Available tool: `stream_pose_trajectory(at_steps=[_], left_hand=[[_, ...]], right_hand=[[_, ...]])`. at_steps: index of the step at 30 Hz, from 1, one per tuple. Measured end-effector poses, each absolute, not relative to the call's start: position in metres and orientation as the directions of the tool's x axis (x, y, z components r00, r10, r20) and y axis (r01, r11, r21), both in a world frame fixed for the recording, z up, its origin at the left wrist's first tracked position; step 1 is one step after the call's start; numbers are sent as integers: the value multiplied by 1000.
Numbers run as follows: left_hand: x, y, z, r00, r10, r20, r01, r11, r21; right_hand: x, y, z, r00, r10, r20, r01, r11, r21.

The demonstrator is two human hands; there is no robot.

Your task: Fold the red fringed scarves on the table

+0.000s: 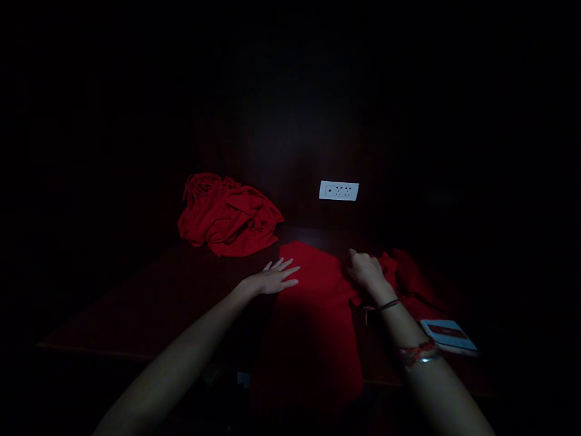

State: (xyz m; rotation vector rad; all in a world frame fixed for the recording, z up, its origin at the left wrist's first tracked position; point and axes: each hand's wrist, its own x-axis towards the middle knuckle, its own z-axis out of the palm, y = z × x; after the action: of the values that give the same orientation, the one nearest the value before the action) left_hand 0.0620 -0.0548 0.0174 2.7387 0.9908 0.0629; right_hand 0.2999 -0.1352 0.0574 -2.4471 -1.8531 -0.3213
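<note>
A red cloth (318, 284) lies spread on the dark table, and its near end hangs over the front edge. Flat on its left edge rests my left hand (272, 278), fingers spread. My right hand (365, 269) is closed at the cloth's right side, its fingers curled around the fabric and partly hidden from me. More red fabric (408, 275) lies bunched just to the right of that hand. Bracelets circle my right wrist and forearm.
A crumpled red cloth with fringe (231, 218) is heaped at the back left of the table (149, 309). A white wall socket (339, 191) sits behind. At the right lies a flat pale-blue packet with a dark red band (447, 334). The surroundings are very dark.
</note>
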Motion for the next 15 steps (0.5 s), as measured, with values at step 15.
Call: stream_pose_trajectory(at_steps=[15], left_hand=[[80,-55,18,804,575,150,561,-818,127]], right_hand=[[287,-119,32,120,968,221,965,-166,201]])
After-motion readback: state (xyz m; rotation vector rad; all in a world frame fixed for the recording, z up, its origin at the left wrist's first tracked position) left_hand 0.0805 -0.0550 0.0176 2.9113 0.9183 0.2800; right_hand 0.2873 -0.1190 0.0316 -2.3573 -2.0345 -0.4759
